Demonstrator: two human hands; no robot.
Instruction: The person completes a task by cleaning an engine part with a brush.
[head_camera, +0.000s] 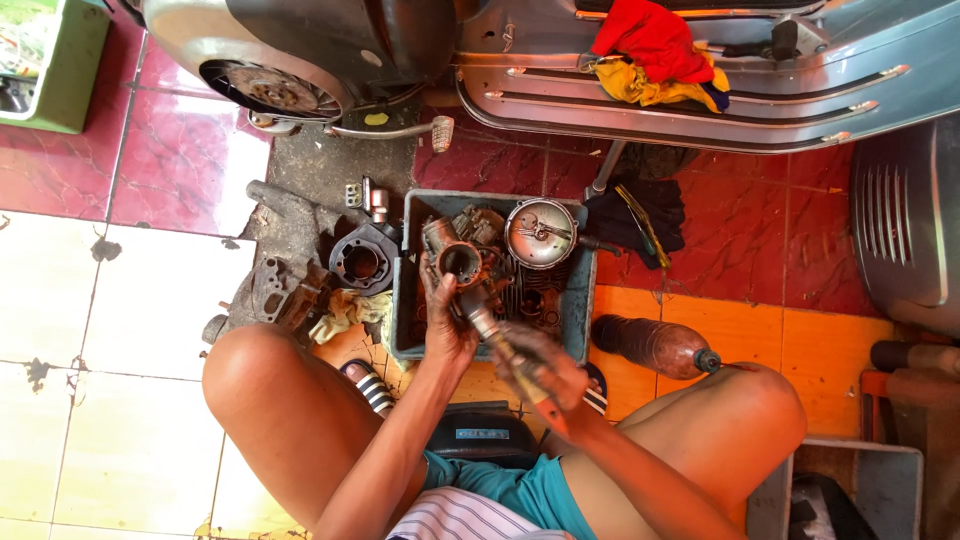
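Observation:
My left hand (446, 322) grips a rusty, greasy carburettor-like engine part (458, 262) and holds it over a grey-blue plastic tray (404, 300). My right hand (542, 368), blurred with motion, is closed around a slim tool (492, 332) whose tip meets that part. Inside the tray lie a round shiny metal cover (541, 232) and several dark engine pieces. I am squatting, knees to either side of the tray.
A dark engine cylinder (362, 262) and other greasy parts lie left of the tray. A brownish plastic bottle (655, 345) lies at its right. A scooter body (700, 90) with red and yellow rags (655, 50) spans the top. A green crate (60, 70) stands top left.

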